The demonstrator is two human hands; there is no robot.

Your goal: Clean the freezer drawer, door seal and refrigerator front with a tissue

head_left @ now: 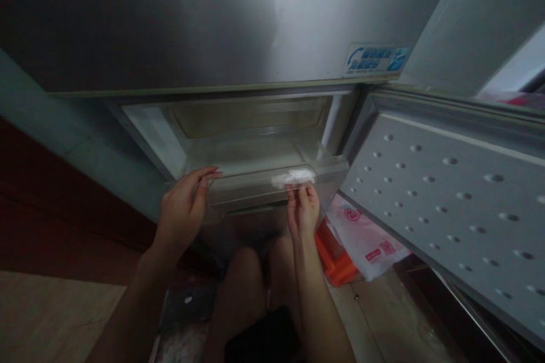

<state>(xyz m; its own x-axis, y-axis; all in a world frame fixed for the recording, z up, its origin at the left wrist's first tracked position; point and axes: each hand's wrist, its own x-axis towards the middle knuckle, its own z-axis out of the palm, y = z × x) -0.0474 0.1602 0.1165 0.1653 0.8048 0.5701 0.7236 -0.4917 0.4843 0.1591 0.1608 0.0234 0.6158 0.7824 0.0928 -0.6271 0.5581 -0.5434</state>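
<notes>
A clear plastic drawer [247, 188] is partly pulled out of the lower compartment of a fridge. My left hand [184, 199] grips its front panel near the left end, thumb on the outer side and fingers over the top edge. My right hand [304, 209] pinches a crumpled white tissue or cloth [300, 175] against the right part of the same panel. The exact material of that white piece cannot be made out. Behind the panel, the pale drawer floor shows.
The lower fridge door [443, 193] stands wide at the right. Above the compartment is the closed upper door [238, 22]. Below the open door lie a white plastic bag [361, 238] and an orange item [334, 255]. A dark phone-like object [266, 340] rests on my lap.
</notes>
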